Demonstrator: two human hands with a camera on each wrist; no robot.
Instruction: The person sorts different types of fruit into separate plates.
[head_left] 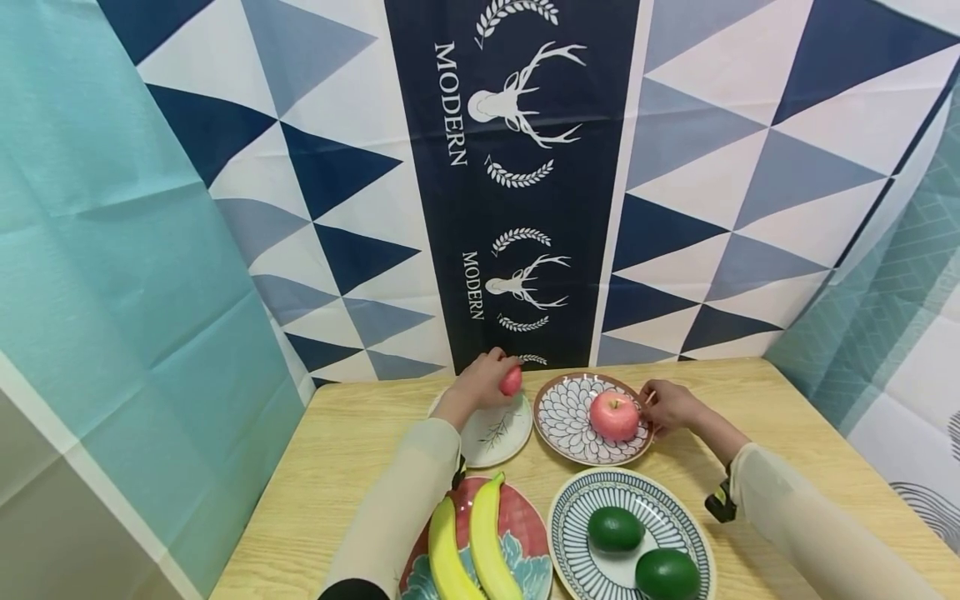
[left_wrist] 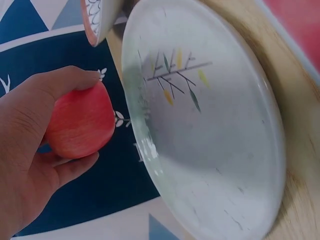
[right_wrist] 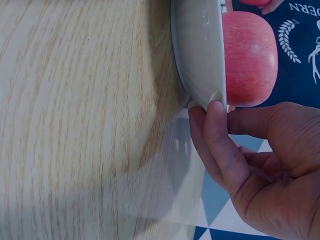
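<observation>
4 plates on the desk [head_left: 750,392], 2 apples, 2 bananas [head_left: 468,542], 2 avocados [head_left: 637,550]. Far row: left hand [head_left: 480,382] curled round the small apple [head_left: 512,381], held just above the white twig plate [head_left: 495,433]; next right, petal plate [head_left: 570,421] carries the big apple [head_left: 613,416], right hand [head_left: 671,407] pinching its right rim. Near edge: bananas on the red plate [head_left: 521,521], avocados on the striped plate [head_left: 577,517].

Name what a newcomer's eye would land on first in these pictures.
A red apple sits on the petal-patterned plate at the table's far middle, the right hand pinching that plate's rim. Just left, the left hand holds a second apple above the white plate. Nearer lie two bananas.
</observation>
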